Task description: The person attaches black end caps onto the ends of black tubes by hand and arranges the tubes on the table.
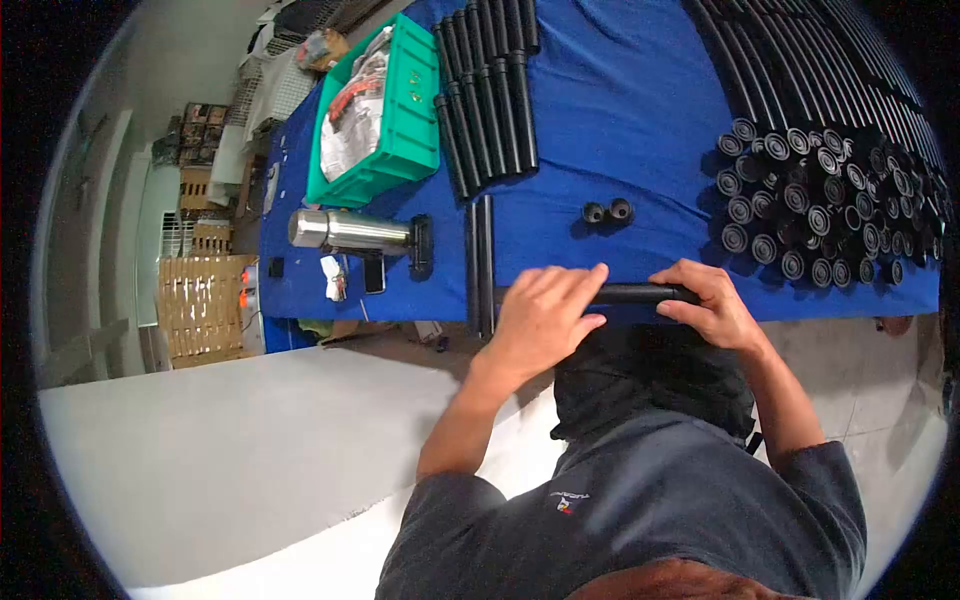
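Observation:
A black tube [635, 293] lies crosswise near the front edge of the blue-covered table, one end towards each of my hands. My left hand [540, 315] is laid over its left part, the index finger stretched along the far side and the thumb on the near side. The palm hides that stretch of tube. My right hand [715, 303] closes round the right end, thumb below and fingers above. Just beyond the tube stand two small black caps [607, 211]. Two more black tubes [481, 265] lie side by side left of my left hand.
Many capped black tubes [820, 205] are stacked at the right. Further tubes [490, 115] lie in rows at the back, beside a green crate [408, 115] holding plastic wrapping. A steel flask [350, 231] and a phone [374, 274] are on the left of the table.

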The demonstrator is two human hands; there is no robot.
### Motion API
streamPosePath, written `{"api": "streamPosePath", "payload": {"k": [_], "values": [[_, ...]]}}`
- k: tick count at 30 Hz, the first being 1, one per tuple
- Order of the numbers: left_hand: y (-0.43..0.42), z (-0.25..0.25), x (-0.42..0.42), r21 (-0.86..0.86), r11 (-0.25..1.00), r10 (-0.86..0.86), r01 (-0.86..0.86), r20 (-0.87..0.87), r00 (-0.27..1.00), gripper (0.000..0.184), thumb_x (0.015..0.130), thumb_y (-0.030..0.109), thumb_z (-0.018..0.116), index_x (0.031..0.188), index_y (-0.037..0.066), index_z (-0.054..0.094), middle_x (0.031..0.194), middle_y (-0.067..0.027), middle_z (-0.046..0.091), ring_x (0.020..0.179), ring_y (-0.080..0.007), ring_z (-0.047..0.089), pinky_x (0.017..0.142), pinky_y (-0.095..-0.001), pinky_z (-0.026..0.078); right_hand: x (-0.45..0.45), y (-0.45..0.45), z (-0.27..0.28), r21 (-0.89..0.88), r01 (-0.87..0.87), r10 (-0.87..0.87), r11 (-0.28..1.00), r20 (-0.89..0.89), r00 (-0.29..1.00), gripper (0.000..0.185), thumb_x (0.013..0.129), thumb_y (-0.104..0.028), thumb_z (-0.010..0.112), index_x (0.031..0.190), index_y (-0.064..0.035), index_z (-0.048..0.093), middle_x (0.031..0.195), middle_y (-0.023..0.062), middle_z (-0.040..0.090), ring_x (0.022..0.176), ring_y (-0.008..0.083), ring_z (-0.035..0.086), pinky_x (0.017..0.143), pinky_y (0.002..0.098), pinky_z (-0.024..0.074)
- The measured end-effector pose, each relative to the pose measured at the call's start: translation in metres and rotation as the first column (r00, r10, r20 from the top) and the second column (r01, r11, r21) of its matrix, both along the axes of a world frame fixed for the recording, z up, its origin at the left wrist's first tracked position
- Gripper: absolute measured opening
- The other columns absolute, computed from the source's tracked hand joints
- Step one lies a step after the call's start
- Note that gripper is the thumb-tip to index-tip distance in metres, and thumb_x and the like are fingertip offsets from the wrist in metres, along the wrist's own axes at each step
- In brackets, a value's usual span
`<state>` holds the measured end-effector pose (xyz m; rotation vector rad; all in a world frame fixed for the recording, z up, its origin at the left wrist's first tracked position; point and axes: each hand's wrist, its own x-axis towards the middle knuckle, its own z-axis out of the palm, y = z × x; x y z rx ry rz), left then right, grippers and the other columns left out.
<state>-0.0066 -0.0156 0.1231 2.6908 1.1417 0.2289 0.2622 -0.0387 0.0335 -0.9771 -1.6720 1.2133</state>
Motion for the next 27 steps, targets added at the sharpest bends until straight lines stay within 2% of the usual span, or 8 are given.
{"api": "streamPosePath", "payload": {"k": [3, 12, 15, 18, 19, 21, 25, 27], "values": [[0.000, -0.011, -0.006, -0.036, 0.999, 0.000, -0.002, -0.073, 0.997, 0.043, 0.085, 0.024, 0.077, 0.125, 0.010, 0.069, 0.100, -0.0067, 0.070, 0.090, -0.0250, 0.068, 0.079, -0.0392, 0.052, 0.000, 0.000, 0.000, 0.004, -0.017, 0.017, 1.000, -0.009, 1.000, 0.033, 0.087, -0.019, 0.076, 0.113, 0.0014, 0.071, 0.092, 0.0164, 0.068, 0.086, 0.0323, 0.068, 0.077, 0.0400, 0.0514], [-0.012, -0.006, -0.002, -0.098, 0.993, 0.067, -0.070, -0.033, 0.997, 0.039, 0.086, 0.022, 0.077, 0.123, 0.010, 0.071, 0.098, -0.0088, 0.071, 0.089, -0.0294, 0.069, 0.078, -0.0414, 0.054, 0.003, 0.000, -0.004, 0.058, -0.064, 0.066, 0.996, -0.034, 0.997, 0.032, 0.089, -0.021, 0.075, 0.110, 0.0021, 0.071, 0.090, 0.0172, 0.068, 0.085, 0.0334, 0.068, 0.075, 0.0416, 0.0514], [-0.010, -0.001, -0.003, -0.124, 0.989, 0.074, -0.079, -0.046, 0.996, 0.037, 0.086, 0.021, 0.077, 0.120, 0.008, 0.071, 0.102, -0.0107, 0.071, 0.091, -0.0301, 0.069, 0.080, -0.0405, 0.055, 0.009, 0.002, -0.010, 0.030, -0.152, 0.151, 0.988, 0.030, 0.988, 0.048, 0.087, -0.018, 0.079, 0.128, 0.0007, 0.064, 0.107, 0.0171, 0.069, 0.093, 0.0300, 0.069, 0.079, 0.0393, 0.0552], [0.006, 0.011, -0.009, -0.177, 0.974, 0.158, -0.145, 0.066, 0.985, 0.037, 0.085, 0.019, 0.079, 0.117, 0.003, 0.071, 0.105, -0.0131, 0.072, 0.092, -0.0303, 0.069, 0.083, -0.0380, 0.055, -0.002, -0.003, -0.006, -0.193, -0.007, -0.069, 0.981, -0.382, 0.922, 0.076, 0.083, -0.014, 0.083, 0.150, -0.0028, 0.047, 0.128, 0.0175, 0.063, 0.103, 0.0265, 0.067, 0.087, 0.0377, 0.0579], [0.019, 0.017, -0.012, -0.201, 0.964, 0.201, -0.174, 0.120, 0.972, 0.037, 0.085, 0.019, 0.079, 0.117, 0.002, 0.071, 0.105, -0.0138, 0.072, 0.092, -0.0303, 0.070, 0.085, -0.0369, 0.055, -0.001, -0.003, -0.009, -0.214, -0.034, -0.050, 0.976, -0.375, 0.926, 0.080, 0.084, -0.014, 0.082, 0.153, -0.0043, 0.041, 0.132, 0.0175, 0.060, 0.106, 0.0261, 0.066, 0.089, 0.0380, 0.0576], [0.053, 0.026, -0.019, -0.043, 0.976, 0.217, -0.213, 0.266, 0.939, 0.038, 0.084, 0.017, 0.081, 0.114, -0.003, 0.070, 0.100, -0.0134, 0.072, 0.090, -0.0265, 0.070, 0.084, -0.0334, 0.055, 0.001, -0.002, -0.016, -0.254, -0.092, -0.006, 0.963, -0.363, 0.932, 0.089, 0.085, -0.014, 0.080, 0.159, -0.0074, 0.031, 0.139, 0.0176, 0.054, 0.112, 0.0253, 0.064, 0.093, 0.0384, 0.0568], [0.130, 0.025, -0.014, -0.060, 0.907, 0.412, -0.417, 0.333, 0.848, 0.034, 0.087, 0.018, 0.079, 0.111, -0.004, 0.070, 0.085, -0.0085, 0.069, 0.078, -0.0181, 0.065, 0.079, -0.0330, 0.054, 0.003, 0.000, -0.019, -0.259, -0.118, 0.024, 0.959, -0.339, 0.941, 0.076, 0.087, -0.015, 0.081, 0.151, -0.0022, 0.043, 0.123, 0.0178, 0.066, 0.102, 0.0234, 0.069, 0.087, 0.0354, 0.0576], [0.170, 0.020, 0.004, -0.039, 0.890, 0.451, -0.455, 0.231, 0.862, 0.041, 0.088, 0.021, 0.074, 0.121, -0.002, 0.067, 0.079, -0.0117, 0.069, 0.071, -0.0236, 0.067, 0.077, -0.0350, 0.055, 0.003, 0.000, -0.019, -0.229, -0.106, 0.031, 0.968, -0.307, 0.951, 0.067, 0.090, -0.014, 0.079, 0.147, -0.0006, 0.047, 0.116, 0.0165, 0.069, 0.098, 0.0220, 0.070, 0.085, 0.0345, 0.0574]]}}
